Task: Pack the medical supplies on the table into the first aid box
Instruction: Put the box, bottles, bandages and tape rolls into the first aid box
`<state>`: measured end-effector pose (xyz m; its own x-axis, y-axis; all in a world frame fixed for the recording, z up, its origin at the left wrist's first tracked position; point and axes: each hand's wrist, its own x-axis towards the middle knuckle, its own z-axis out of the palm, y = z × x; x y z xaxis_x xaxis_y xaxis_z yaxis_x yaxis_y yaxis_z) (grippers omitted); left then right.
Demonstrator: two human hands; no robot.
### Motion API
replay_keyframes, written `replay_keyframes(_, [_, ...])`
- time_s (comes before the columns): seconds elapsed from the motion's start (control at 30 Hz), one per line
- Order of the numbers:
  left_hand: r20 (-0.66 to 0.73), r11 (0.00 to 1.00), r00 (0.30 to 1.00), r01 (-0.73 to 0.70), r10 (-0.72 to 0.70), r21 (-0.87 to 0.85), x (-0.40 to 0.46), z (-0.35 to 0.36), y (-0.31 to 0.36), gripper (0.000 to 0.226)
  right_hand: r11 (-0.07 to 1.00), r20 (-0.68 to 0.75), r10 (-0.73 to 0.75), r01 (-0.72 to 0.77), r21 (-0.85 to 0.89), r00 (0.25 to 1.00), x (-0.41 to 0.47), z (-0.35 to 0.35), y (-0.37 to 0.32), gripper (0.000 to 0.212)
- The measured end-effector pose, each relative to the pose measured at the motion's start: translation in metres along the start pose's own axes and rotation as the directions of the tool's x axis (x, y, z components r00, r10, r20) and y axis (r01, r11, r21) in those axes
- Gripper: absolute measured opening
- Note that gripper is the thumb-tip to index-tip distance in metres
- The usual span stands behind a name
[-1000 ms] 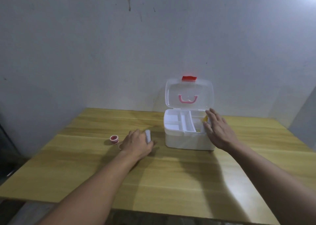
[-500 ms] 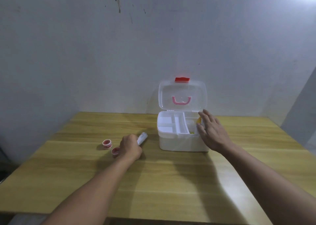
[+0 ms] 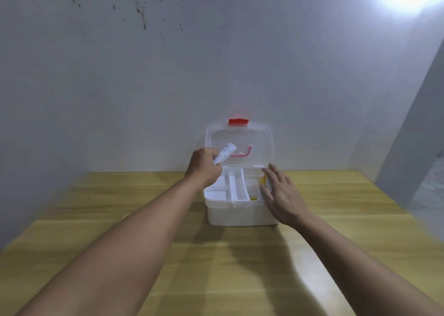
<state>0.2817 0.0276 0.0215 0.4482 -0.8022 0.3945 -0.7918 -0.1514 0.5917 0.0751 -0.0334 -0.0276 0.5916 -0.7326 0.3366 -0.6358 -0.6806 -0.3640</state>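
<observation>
The white first aid box (image 3: 240, 213) stands open on the wooden table, its clear lid (image 3: 262, 138) upright with a red latch and pink handle. A white divided tray (image 3: 236, 188) sits inside, and something yellow shows at the tray's right. My left hand (image 3: 204, 169) grips a white tube (image 3: 224, 156) above the box's left rear corner, the tube pointing up and right. My right hand (image 3: 281, 193) rests with straight fingers on the box's right rim. The small red-and-white rolls seen earlier are hidden behind my left forearm.
The wooden table (image 3: 240, 267) stands against a grey wall. Its right edge runs near a grey panel (image 3: 413, 152) on the right.
My left hand lifted the white tube off the table and carried it right to above the box. The right hand stayed on the box's right rim.
</observation>
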Motion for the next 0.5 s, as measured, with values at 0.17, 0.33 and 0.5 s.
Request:
replay_keyframes(0.17, [0.127, 0.998, 0.992, 0.028, -0.022, -0.049, 0.003, 0.028, 0.001, 0.019, 1.0, -0.006, 0.001, 0.0, 0.008, 1.0, 0.0, 0.001, 0.001, 0.053])
replay_keyframes(0.33, [0.13, 0.995, 0.991, 0.035, -0.023, -0.091, 0.001, 0.037, -0.005, 0.021, 1.0, -0.023, -0.011, 0.011, 0.015, 1.0, 0.0, 0.003, 0.003, 0.052])
replay_keyframes(0.5, [0.009, 0.994, 0.994, 0.109, -0.109, -0.01, -0.003, 0.034, -0.004, 0.012, 1.0, -0.026, -0.013, 0.013, 0.012, 1.0, 0.001, 0.004, 0.004, 0.057])
